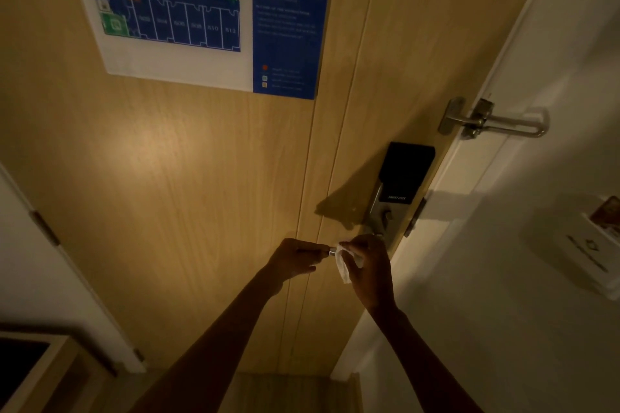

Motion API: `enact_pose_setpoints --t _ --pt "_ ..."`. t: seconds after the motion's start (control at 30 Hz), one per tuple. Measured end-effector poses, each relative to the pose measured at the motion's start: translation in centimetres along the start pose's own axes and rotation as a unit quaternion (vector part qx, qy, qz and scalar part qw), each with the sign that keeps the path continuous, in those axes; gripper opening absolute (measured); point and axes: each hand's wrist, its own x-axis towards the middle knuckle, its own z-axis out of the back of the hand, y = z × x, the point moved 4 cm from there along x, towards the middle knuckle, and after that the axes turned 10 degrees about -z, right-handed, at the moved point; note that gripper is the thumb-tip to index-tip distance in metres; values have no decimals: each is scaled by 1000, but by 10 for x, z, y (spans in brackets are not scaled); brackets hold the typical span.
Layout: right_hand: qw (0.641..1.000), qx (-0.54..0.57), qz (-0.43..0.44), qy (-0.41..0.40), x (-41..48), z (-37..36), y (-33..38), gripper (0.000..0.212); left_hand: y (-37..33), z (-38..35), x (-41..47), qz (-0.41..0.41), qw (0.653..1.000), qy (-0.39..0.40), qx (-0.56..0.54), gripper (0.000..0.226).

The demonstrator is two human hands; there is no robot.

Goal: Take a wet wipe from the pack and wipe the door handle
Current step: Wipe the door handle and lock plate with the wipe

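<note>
The metal door handle [331, 251] juts left from the smart lock [401, 188] on the wooden door; only a short silver stretch shows between my hands. My left hand [295, 260] is closed over the handle's free end. My right hand [369, 265] grips a crumpled white wet wipe [344, 263] wrapped around the handle near the lock plate. The wipe pack is not in view.
A blue floor-plan poster [201, 10] hangs on the wooden door [167, 178]. A swing-bar latch [493, 121] bridges door and white frame at the right. A card holder [587, 245] is on the right wall. A dark-topped cabinet [33, 372] stands lower left.
</note>
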Motion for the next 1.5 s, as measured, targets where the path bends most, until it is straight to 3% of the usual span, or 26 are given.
enact_pose_setpoints --t 0.17,0.33,0.5,0.73,1.0,1.3,1.5 --pt "989 -111 78 55 -2 -8 -12 33 -3 0 -3 8 1000 -10 -11 21" --pt "979 -172 89 61 7 -7 -2 20 1 -1 -5 19 999 -15 -31 19" --pt "986 -117 82 89 18 -4 -4 24 0 -3 -4 23 999 -29 -19 17" --pt "997 -48 18 59 24 -10 -20 44 2 -2 -5 31 999 -33 -25 17" --pt "985 -138 96 49 11 -6 -26 28 1 -4 -5 30 998 -45 -12 18" --pt "985 -140 105 8 -9 -6 -16 38 3 -3 -5 35 998 -42 -14 20" --pt "998 -55 26 -2 8 -4 -7 20 4 -2 -2 19 1000 -20 -7 26"
